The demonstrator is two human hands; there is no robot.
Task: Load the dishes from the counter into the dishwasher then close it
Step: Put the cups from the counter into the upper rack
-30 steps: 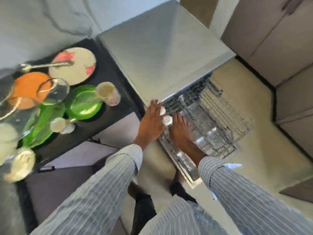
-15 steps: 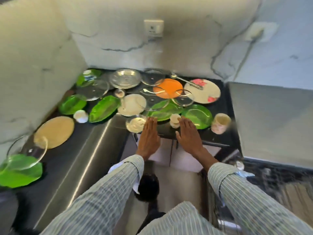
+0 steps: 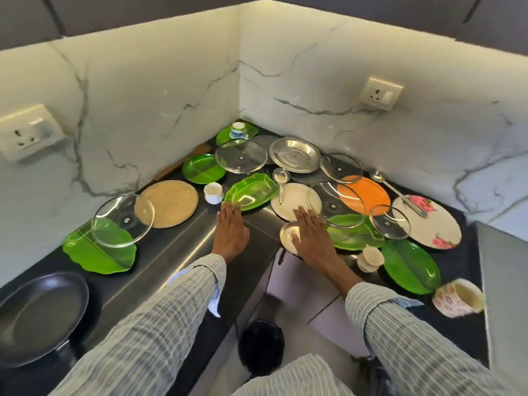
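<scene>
Hands: left hand (image 3: 230, 230) and right hand (image 3: 310, 235) both reach over the counter (image 3: 183, 247), palms down, fingers straight and together, gripping nothing.
Left hand: its fingertips sit at the 7 o'clock edge of a green leaf-shaped plate (image 3: 251, 192); whether they touch it, I cannot tell.
Right hand: it lies over a small steel plate (image 3: 287, 234), with a cream plate (image 3: 294, 199) just beyond at 12 o'clock.
Dishes: all lie on the corner counter; a small white cup (image 3: 213, 192) stands at 11 o'clock from the left hand, an orange plate (image 3: 368, 194) at 2 o'clock from the right hand, a floral plate (image 3: 428, 224) at 3 o'clock.
Lids: a glass lid (image 3: 336, 203) overlaps the cream and orange plates.
Far left: a dark pan (image 3: 40, 312) at 8 o'clock.
Dishwasher: its grey top (image 3: 503, 281) shows only at the right edge.
</scene>
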